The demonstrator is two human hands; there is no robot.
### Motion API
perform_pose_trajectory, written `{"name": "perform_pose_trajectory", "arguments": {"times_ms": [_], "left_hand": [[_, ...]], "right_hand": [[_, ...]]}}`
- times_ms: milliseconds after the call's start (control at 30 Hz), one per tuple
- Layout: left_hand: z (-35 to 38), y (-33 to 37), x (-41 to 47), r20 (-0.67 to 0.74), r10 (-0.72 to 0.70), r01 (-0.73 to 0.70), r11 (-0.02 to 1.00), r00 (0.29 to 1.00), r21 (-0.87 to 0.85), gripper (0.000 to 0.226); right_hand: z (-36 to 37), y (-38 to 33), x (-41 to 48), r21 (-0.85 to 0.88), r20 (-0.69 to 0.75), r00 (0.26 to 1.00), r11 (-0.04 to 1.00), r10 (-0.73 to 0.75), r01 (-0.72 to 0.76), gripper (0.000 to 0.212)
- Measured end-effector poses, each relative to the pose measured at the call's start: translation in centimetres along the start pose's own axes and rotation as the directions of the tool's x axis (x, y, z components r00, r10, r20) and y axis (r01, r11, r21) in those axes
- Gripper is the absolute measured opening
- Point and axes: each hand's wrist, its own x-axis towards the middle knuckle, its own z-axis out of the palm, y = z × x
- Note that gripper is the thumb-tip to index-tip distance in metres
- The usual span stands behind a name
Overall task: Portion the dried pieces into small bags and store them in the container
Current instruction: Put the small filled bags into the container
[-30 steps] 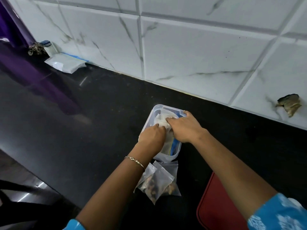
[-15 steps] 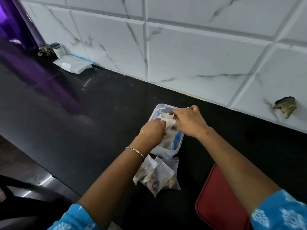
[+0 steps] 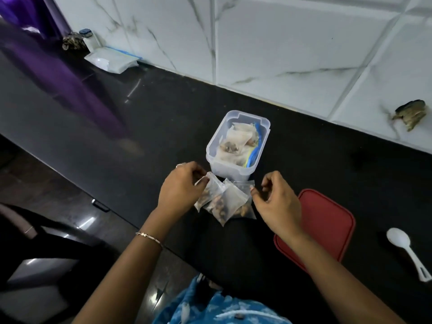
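Note:
A clear plastic container [image 3: 216, 157] stands on the black counter and holds several filled small bags [image 3: 238, 139]. Just in front of it lie three small clear bags of dried pieces [image 3: 224, 201], overlapping one another. My left hand [image 3: 181, 187] is at their left side and pinches the top corner of the leftmost bag. My right hand [image 3: 277, 198] hovers at their right side with loosely curled fingers, its fingertips close to the rightmost bag's edge and holding nothing.
A red lid [image 3: 327, 222] lies to the right, partly under my right forearm, with a white plastic spoon [image 3: 401, 244] further right. A pack of empty bags [image 3: 112, 60] and a small bottle [image 3: 90, 39] sit at the back left by the tiled wall. The counter's front edge runs diagonally at the left.
Both hands have come out of the container and drawn back to the bags lying in front of it. The bags pressed into the container stay there.

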Motion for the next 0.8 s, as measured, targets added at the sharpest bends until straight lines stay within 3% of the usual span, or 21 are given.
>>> {"name": "perform_pose_trajectory", "arguments": {"times_ms": [100,200,367,567,633,700,800], "left_hand": [[2.0,-2.2,-0.5,0.039,-0.035,0.034,0.999,0.999,0.013,0.044],[3.0,-3.3,0.8,0.138,-0.084,0.079,0.996,0.987,0.041,0.057],[3.3,-3.0,2.3,0.249,-0.169,0.116,0.969,0.953,0.216,0.054],[3.7,-3.6,2.3,0.197,-0.212,0.184,0.971,0.957,0.154,0.047],[3.6,-4.2,2.2,0.2,-0.215,0.206,0.976,0.956,0.066,0.037],[3.2,-4.8,1.8,0.184,-0.195,0.227,0.958,0.963,-0.176,0.031],[1.9,-4.9,0.5,0.174,-0.169,0.239,0.792,0.97,-0.562,0.021]], "right_hand": [[1.4,0.6,-1.2,-0.103,0.129,0.99,0.994,0.051,-0.038,0.031],[2.2,0.5,-1.4,-0.131,0.209,0.976,0.991,0.064,-0.037,0.041],[3.0,0.5,-0.7,-0.115,0.262,0.962,0.992,0.081,-0.053,0.038],[3.2,0.1,-0.4,-0.054,0.226,0.968,0.994,0.106,-0.096,0.02],[3.1,0.0,-0.7,0.005,0.211,0.975,0.997,0.077,-0.08,0.017],[3.2,-0.1,-1.2,0.114,0.196,0.98,0.992,0.036,-0.059,0.017],[3.0,-0.4,-1.9,0.382,0.194,0.981,0.921,-0.003,-0.073,0.012]]}}
